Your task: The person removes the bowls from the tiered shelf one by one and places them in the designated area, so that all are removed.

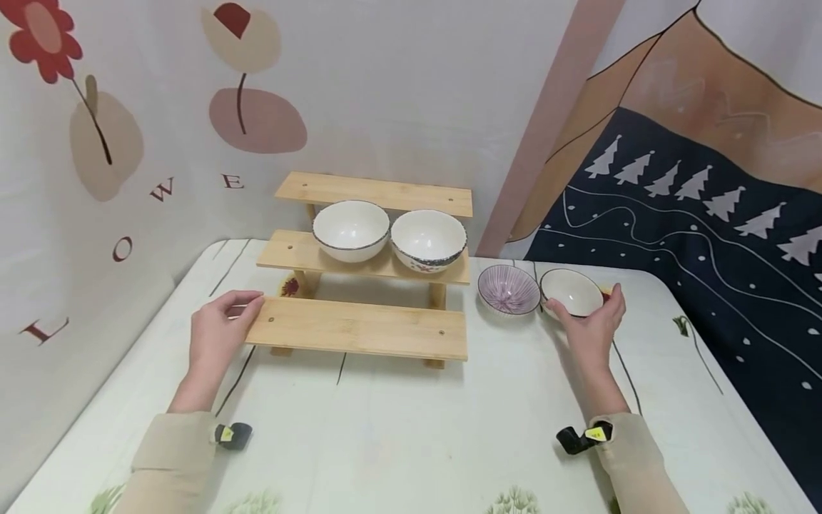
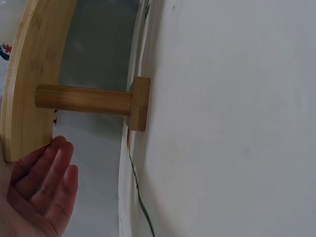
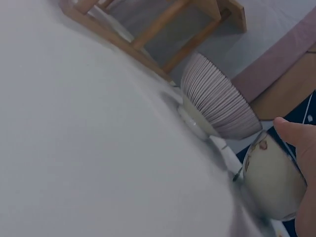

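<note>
My left hand (image 1: 218,330) pinches the left end of the lowest board of a three-tier bamboo shelf (image 1: 359,328); in the left wrist view its fingers (image 2: 52,182) curl at the underside of that board. At the right, my right hand (image 1: 591,332) grips a small cream bowl (image 1: 571,291) with a dark rim, thumb on the near side and fingers round the right. Whether this bowl touches the table cannot be told. Just left of it stands a purple-striped bowl (image 1: 509,290), its ribbed outside (image 3: 219,98) showing in the right wrist view.
Two white bowls with dark rims, a left one (image 1: 351,230) and a right one (image 1: 429,241), sit side by side on the middle board. The top board (image 1: 375,193) is near the back curtain (image 1: 411,86). A pale cloth covers the table (image 1: 398,435).
</note>
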Tool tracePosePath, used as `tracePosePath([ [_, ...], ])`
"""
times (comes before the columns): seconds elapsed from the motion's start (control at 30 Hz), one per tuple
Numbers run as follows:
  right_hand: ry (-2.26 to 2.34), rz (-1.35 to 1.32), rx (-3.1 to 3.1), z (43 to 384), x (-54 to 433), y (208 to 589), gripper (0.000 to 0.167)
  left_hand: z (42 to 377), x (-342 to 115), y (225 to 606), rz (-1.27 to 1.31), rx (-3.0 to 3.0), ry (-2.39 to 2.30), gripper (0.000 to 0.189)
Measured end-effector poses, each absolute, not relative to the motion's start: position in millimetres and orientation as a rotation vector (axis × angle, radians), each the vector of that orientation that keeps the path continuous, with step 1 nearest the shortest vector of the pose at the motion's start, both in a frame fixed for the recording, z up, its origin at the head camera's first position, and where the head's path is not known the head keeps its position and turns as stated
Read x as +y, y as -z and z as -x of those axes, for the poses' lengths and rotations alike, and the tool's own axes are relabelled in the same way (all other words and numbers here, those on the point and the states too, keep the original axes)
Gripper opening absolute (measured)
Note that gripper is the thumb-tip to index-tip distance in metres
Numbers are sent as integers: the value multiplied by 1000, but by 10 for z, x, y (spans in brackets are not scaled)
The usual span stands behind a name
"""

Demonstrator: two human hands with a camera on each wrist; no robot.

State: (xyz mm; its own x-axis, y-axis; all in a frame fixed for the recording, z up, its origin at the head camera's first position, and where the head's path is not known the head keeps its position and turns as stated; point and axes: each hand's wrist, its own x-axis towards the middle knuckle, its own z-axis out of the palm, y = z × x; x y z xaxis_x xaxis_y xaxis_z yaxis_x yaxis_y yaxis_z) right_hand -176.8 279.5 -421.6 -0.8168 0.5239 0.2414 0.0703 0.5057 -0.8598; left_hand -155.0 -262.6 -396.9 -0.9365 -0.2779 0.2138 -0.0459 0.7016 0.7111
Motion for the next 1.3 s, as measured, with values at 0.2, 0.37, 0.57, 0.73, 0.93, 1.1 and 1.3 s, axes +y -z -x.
tracePosePath([
  [0.2,-1258,315,-2226,1780,2678,4040,107,1549,-2641,3959,-265,-2618,1062,39],
  [0.37,-1428,201,-2165,1798,2512,3879,106,1544,-2640,3968,-264,-2619,1077,40],
  [0.57,-1580,97,-2145,1815,2320,3703,103,1545,-2633,3978,-265,-2619,1085,40],
  [0.73,-1660,24,-2177,1821,2167,3600,104,1538,-2625,3973,-272,-2623,1086,40],
  [0.93,-1722,-28,-2222,1840,1972,3466,108,1533,-2620,3966,-271,-2622,1078,39],
  [1.1,-1754,-69,-2249,1856,1833,3371,107,1533,-2617,3962,-265,-2619,1075,39],
  [1.3,-1782,-139,-2244,1896,1685,3295,105,1538,-2612,3955,-263,-2614,1073,39],
])
